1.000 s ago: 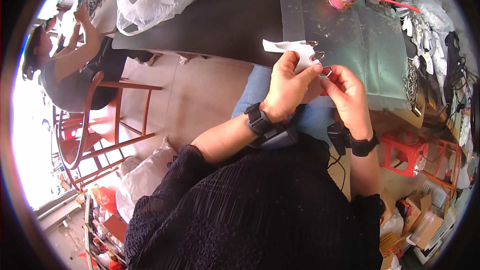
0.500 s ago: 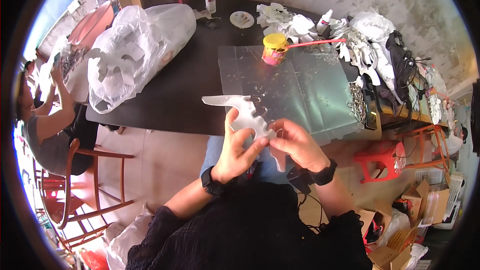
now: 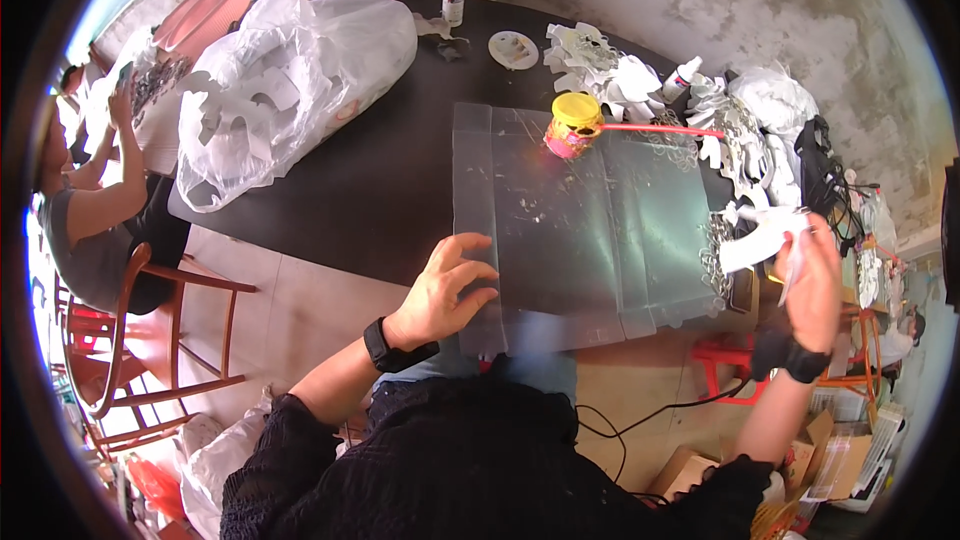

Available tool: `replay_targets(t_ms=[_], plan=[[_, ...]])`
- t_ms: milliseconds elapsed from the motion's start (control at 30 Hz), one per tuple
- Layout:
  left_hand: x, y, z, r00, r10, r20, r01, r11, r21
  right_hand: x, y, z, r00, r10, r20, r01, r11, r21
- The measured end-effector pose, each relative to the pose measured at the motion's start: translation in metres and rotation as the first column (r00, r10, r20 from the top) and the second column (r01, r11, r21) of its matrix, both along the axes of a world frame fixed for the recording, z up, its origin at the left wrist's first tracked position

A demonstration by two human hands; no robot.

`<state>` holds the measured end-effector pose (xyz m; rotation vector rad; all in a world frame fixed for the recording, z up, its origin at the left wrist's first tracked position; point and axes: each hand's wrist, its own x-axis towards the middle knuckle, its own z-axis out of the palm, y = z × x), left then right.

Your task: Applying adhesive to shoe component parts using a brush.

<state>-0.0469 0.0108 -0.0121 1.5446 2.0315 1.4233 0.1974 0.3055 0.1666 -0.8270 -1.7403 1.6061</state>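
Out at the right edge of the table, my right hand grips a white curved cut-out piece, flat and bent like a wide arc. Motion blurs the fingers a little. Loose metal rings lie just beside that piece. My left hand hovers at the table's front edge, fingers curled but apart and holding nothing. A see-through plastic sheet spreads over the table to the right of it. On the sheet stands a jar with a yellow lid, and a thin red stick reaches rightward from it.
White cut-out pieces and a white bottle are heaped at the back right. A large plastic bag of white pieces covers the table's left. Another person sits at far left. A red stool stands below the table's right end.
My right hand has carried the white piece from in front of me to the far right. My left hand has let go of it and spread its fingers. The view has shifted slightly.
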Motion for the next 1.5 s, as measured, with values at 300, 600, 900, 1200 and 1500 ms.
replay_targets(t_ms=[300,600,900,1200,1500], plan=[[-0.014,-0.006,-0.014,0.997,-0.001,0.083,-0.003,0.999,0.045,-0.098,0.101,0.092,0.985,-0.028,0.168,-0.036,0.930,0.365],[-0.050,0.000,-0.020,0.998,0.057,-0.029,-0.052,0.985,0.165,-0.218,0.132,0.089,0.664,-0.285,0.692,-0.137,0.863,0.487],[-0.063,-0.003,-0.027,0.984,0.012,0.175,-0.057,0.966,0.251,-0.342,0.213,0.008,0.195,-0.546,0.815,-0.674,0.529,0.516],[-0.060,-0.004,-0.032,0.965,-0.069,0.253,-0.033,0.925,0.379,-0.384,0.057,-0.026,0.633,-0.276,0.724,-0.679,0.251,0.690],[-0.069,-0.057,0.002,0.945,0.279,0.170,-0.327,0.797,0.507,-0.404,-0.200,-0.030,0.404,0.702,0.587,-0.911,0.254,0.323]])
